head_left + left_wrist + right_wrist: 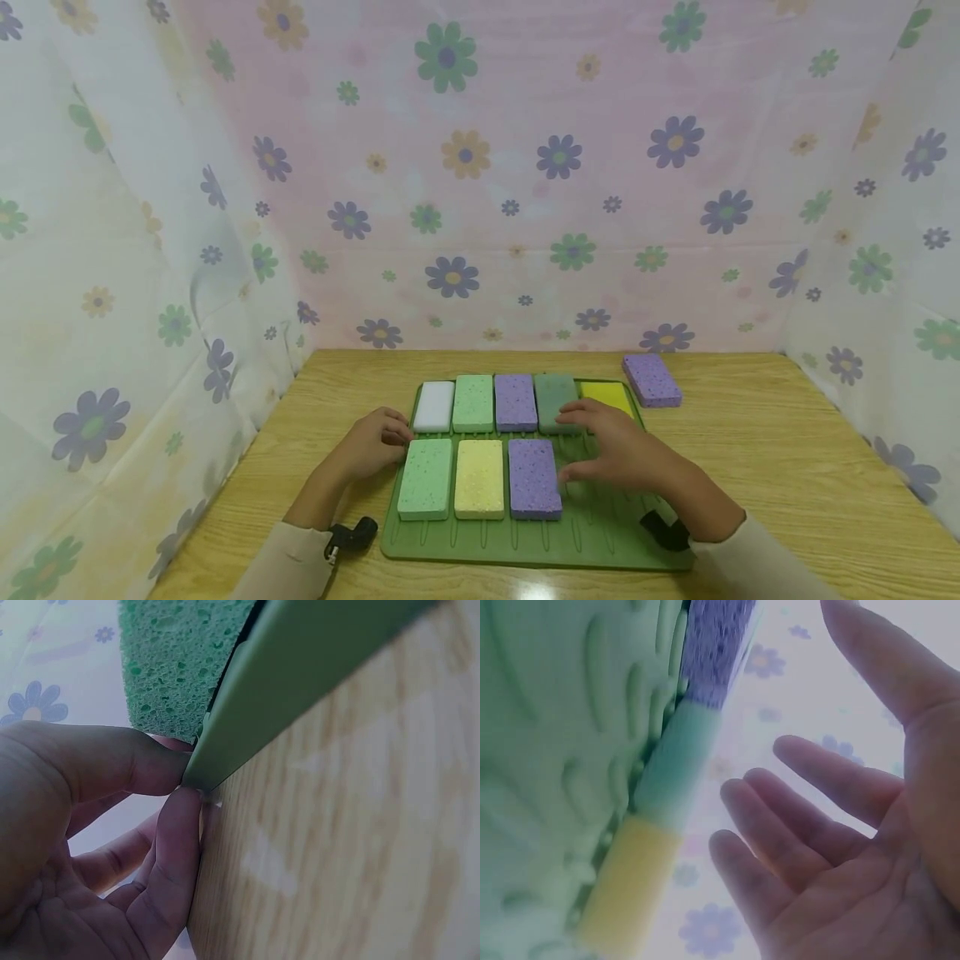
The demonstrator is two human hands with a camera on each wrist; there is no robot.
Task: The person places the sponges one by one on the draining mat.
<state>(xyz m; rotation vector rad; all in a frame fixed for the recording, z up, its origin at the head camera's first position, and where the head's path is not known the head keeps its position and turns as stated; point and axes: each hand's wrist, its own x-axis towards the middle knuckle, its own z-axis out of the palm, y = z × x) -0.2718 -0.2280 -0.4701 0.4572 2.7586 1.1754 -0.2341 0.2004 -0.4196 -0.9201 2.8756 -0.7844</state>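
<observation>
On the ribbed green mat (480,546), sponge blocks lie in two rows. The front row holds a light green sponge (426,482), a pale yellow one (480,481) and a purple one (534,481). My left hand (372,446) pinches the mat's left edge between thumb and finger, close to a green sponge (176,667) in the left wrist view. Above the mat, beside the front purple sponge, my right hand (626,450) has its fingers spread and holds nothing. It partly covers the dark green sponge (555,396) and the yellow block (606,393).
The back row also has a white block (434,407), a light green sponge (473,403) and a purple one (515,402). Off the mat, another purple sponge (652,381) lies on the wooden table (795,467) at the back right. Flowered cloth (517,167) hangs around the table.
</observation>
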